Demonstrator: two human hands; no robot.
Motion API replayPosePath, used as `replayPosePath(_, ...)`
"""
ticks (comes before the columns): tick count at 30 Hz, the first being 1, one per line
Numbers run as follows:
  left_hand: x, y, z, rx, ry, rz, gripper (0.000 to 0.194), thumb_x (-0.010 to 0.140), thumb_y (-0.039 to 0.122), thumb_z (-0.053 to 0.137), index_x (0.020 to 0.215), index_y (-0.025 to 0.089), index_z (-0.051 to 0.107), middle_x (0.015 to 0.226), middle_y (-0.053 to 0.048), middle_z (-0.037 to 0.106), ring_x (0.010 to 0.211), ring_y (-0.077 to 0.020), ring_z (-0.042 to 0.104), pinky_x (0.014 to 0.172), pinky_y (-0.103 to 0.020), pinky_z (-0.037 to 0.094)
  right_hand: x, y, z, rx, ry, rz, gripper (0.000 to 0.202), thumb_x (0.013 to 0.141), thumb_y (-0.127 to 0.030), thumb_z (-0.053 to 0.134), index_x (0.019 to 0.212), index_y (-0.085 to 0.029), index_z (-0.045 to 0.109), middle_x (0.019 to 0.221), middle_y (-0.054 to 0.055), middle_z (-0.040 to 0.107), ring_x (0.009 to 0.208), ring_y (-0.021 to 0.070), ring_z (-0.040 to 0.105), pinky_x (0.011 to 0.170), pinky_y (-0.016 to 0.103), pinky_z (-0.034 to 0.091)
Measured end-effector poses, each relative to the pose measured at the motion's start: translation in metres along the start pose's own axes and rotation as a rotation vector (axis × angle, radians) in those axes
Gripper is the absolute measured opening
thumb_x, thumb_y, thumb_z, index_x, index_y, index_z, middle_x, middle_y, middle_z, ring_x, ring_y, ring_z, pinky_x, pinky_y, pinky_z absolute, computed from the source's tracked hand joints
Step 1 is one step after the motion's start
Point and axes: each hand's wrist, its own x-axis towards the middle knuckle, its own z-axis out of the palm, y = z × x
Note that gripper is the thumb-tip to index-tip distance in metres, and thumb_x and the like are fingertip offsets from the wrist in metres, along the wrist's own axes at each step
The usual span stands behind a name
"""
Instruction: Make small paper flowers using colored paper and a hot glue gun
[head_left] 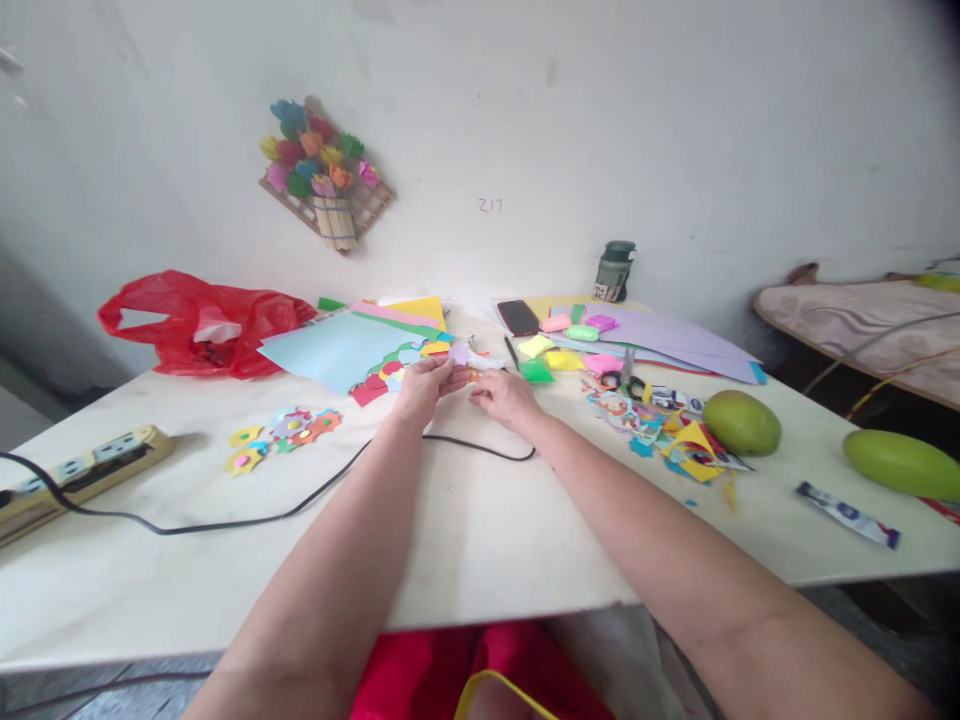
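My left hand is near the middle of the table, its thumb and fingers closed at the edge of a small lilac paper piece. Facing it, my right hand has its fingers curled in a pinch. Whatever is between them is too small to make out. Small orange bits show between the two hands. Just left of my left hand lie cut paper shapes in red, yellow, green and pale blue. A black pen lies behind my right hand.
Paper flowers, a power strip with a black cable, and a red plastic bag are left. Right are coloured clay packs, scissors, paper scraps, mangoes and a glue tube. A phone lies behind.
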Motion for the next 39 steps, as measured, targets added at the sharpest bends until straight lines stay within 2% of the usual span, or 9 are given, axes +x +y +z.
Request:
replayPosePath(5,0.0,-0.002,0.0,0.047,-0.023,-0.038,0.007,0.077,0.015,0.06,0.078,0.008,0.061,0.074,-0.009,0.068,0.067,-0.0149,0.067,0.072,-0.027,0.053,0.008,0.009,0.002,0.448,0.21,0.163,0.008,0.069,-0.018,0.061,0.074,-0.017,0.067,0.078,0.004,0.068,0.069,0.0153,0.06,0.067,0.027,0.046)
replayPosePath(9,-0.002,-0.002,0.002,0.068,-0.034,-0.05,0.008,0.076,0.015,0.06,0.078,0.008,0.061,0.071,-0.008,0.067,0.067,-0.0151,0.067,0.071,-0.027,0.053,0.011,0.007,-0.003,0.803,0.256,0.19,0.008,0.064,-0.017,0.062,0.072,-0.018,0.065,0.071,0.001,0.067,0.067,0.0136,0.06,0.066,0.026,0.047)
replayPosePath(11,-0.003,-0.002,0.003,0.074,-0.035,-0.056,0.008,0.076,0.016,0.061,0.077,0.008,0.06,0.07,-0.008,0.067,0.067,-0.0152,0.067,0.072,-0.027,0.052,0.011,0.005,-0.007,0.91,0.245,0.222,0.008,0.064,-0.023,0.064,0.069,-0.017,0.064,0.064,-0.001,0.064,0.059,0.0113,0.056,0.061,0.024,0.045)
replayPosePath(16,-0.004,-0.001,0.006,0.072,-0.037,-0.052,0.008,0.075,0.016,0.062,0.078,0.008,0.06,0.071,-0.009,0.067,0.068,-0.0156,0.067,0.072,-0.028,0.053,0.007,0.004,-0.014,1.167,0.189,0.321,0.036,0.066,-0.051,0.063,0.065,-0.015,0.058,0.053,-0.002,0.055,0.042,0.0054,0.043,0.041,0.019,0.035)
replayPosePath(21,-0.004,-0.001,0.008,0.074,-0.035,-0.062,0.008,0.076,0.015,0.061,0.079,0.009,0.059,0.071,-0.008,0.068,0.068,-0.0151,0.067,0.071,-0.027,0.053,0.007,0.008,-0.015,1.278,0.16,0.351,0.042,0.065,-0.055,0.062,0.067,-0.014,0.058,0.053,-0.002,0.055,0.04,0.0047,0.043,0.039,0.018,0.033)
replayPosePath(29,-0.003,-0.002,0.007,0.083,-0.065,-0.078,0.009,0.075,0.017,0.063,0.078,0.009,0.06,0.074,-0.008,0.068,0.069,-0.0157,0.067,0.076,-0.031,0.053,0.008,0.011,-0.014,1.454,0.151,0.344,0.033,0.058,-0.041,0.072,0.073,-0.013,0.064,0.058,-0.003,0.057,0.047,0.0051,0.048,0.045,0.019,0.038)
replayPosePath(39,-0.005,-0.001,0.008,0.082,-0.086,-0.089,0.009,0.074,0.017,0.063,0.078,0.009,0.06,0.075,-0.009,0.068,0.069,-0.0164,0.067,0.076,-0.032,0.053,0.009,0.01,-0.016,1.472,0.156,0.415,0.027,0.054,-0.031,0.076,0.07,-0.014,0.062,0.061,0.0,0.062,0.05,0.0061,0.051,0.049,0.02,0.041)
